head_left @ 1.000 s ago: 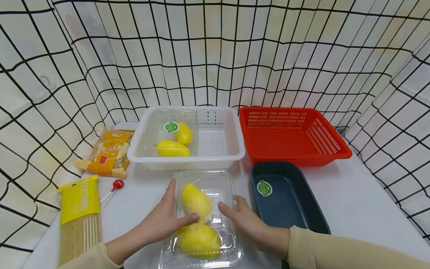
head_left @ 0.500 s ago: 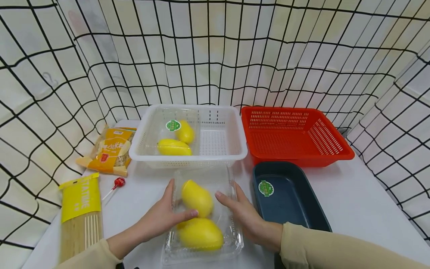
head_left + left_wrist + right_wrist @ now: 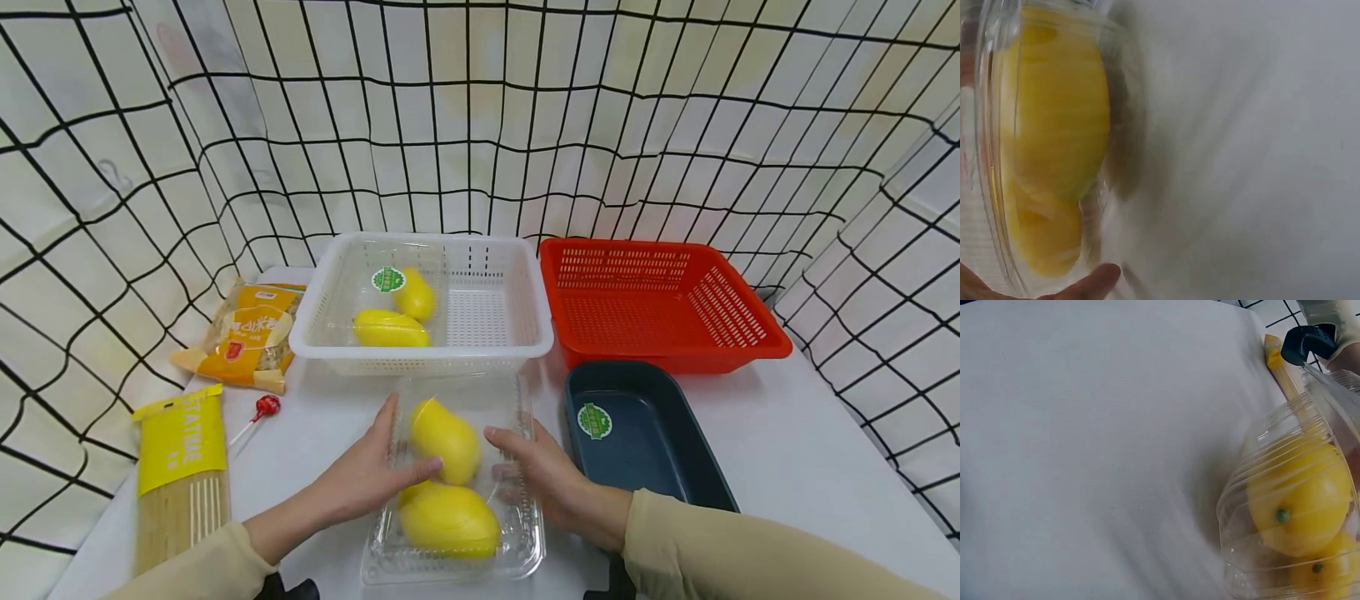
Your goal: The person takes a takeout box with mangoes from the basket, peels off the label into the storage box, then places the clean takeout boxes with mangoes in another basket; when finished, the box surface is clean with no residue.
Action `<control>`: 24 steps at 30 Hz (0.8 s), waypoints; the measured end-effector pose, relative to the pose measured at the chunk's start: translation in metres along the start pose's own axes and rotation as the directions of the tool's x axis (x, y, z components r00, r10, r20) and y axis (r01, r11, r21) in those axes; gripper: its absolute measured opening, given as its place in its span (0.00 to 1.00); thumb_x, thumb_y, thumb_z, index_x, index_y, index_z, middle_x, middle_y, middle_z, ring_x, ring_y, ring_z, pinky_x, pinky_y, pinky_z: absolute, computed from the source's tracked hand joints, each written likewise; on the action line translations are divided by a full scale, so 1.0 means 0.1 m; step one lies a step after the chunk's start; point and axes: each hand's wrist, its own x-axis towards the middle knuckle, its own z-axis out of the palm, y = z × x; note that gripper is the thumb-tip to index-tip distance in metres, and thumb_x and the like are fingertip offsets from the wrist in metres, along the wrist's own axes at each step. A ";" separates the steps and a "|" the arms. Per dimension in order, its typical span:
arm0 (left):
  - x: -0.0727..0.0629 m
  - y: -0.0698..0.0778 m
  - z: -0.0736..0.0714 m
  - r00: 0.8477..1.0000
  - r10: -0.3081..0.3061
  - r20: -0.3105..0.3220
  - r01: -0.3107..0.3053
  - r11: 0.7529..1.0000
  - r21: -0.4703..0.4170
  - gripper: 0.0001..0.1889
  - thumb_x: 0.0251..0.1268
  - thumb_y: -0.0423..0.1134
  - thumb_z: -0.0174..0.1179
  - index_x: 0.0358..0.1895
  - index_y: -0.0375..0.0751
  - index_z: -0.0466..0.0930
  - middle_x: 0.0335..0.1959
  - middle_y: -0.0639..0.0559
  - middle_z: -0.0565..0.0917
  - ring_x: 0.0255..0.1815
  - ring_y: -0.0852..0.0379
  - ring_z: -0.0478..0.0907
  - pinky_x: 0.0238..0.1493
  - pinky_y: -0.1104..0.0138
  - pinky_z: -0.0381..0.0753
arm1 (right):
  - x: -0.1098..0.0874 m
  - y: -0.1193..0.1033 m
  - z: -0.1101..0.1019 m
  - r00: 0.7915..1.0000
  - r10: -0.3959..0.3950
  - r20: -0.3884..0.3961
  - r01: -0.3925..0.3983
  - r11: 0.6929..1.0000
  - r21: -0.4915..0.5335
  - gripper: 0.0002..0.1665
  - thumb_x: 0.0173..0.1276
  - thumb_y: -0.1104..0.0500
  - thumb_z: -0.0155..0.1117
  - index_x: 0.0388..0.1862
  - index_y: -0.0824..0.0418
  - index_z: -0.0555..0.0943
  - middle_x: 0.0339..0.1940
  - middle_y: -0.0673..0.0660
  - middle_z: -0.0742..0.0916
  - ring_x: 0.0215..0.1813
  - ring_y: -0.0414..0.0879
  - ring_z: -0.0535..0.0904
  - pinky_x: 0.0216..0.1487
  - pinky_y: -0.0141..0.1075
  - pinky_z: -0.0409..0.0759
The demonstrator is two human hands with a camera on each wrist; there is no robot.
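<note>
A clear plastic clamshell box holds two yellow fruits that look like mangoes, one behind the other. My left hand grips its left side, thumb over the lid. From the right, my right hand holds the opposite side, with some fingers showing through the plastic. In the left wrist view, a fingertip lies by the box's end. Small green stem spots show on the fruits in the right wrist view. Shadows beside the box suggest it is held slightly off the white table.
Behind stands a white basket with another clear box of yellow fruits. Beside it are a red basket and a dark blue tray. Leftward lie an orange bag, a lollipop and a noodle pack. Black netting surrounds the table.
The box has moved slightly away from me, both hands still holding its sides. The right hand's fingers now show through the plastic. The view has shifted a little.
</note>
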 end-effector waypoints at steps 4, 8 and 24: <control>-0.03 0.00 -0.12 0.996 0.069 -0.054 -0.063 0.991 0.116 0.62 0.64 0.65 0.64 0.83 0.34 0.34 0.84 0.31 0.44 0.80 0.29 0.56 0.74 0.34 0.61 | -0.03 -0.01 0.01 1.000 0.002 -0.019 -0.002 1.000 -0.013 0.53 0.72 0.44 0.62 0.82 0.60 0.44 0.77 0.75 0.63 0.72 0.76 0.66 0.68 0.69 0.70; -0.05 0.04 -0.29 0.974 0.162 -0.157 -0.113 0.952 0.284 0.56 0.65 0.68 0.61 0.82 0.35 0.45 0.82 0.33 0.56 0.78 0.31 0.61 0.73 0.35 0.64 | -0.08 -0.02 -0.01 0.999 -0.004 -0.043 0.003 1.000 -0.018 0.52 0.72 0.45 0.61 0.82 0.61 0.44 0.77 0.75 0.64 0.72 0.75 0.65 0.68 0.70 0.70; 0.45 -0.24 -1.28 0.911 0.262 -0.318 0.033 0.723 0.690 0.54 0.69 0.69 0.54 0.78 0.24 0.51 0.74 0.22 0.59 0.74 0.23 0.56 0.73 0.32 0.59 | -0.11 -0.02 -0.06 1.000 0.012 -0.023 -0.012 1.000 -0.012 0.56 0.73 0.44 0.61 0.83 0.62 0.40 0.78 0.75 0.62 0.73 0.76 0.64 0.70 0.70 0.68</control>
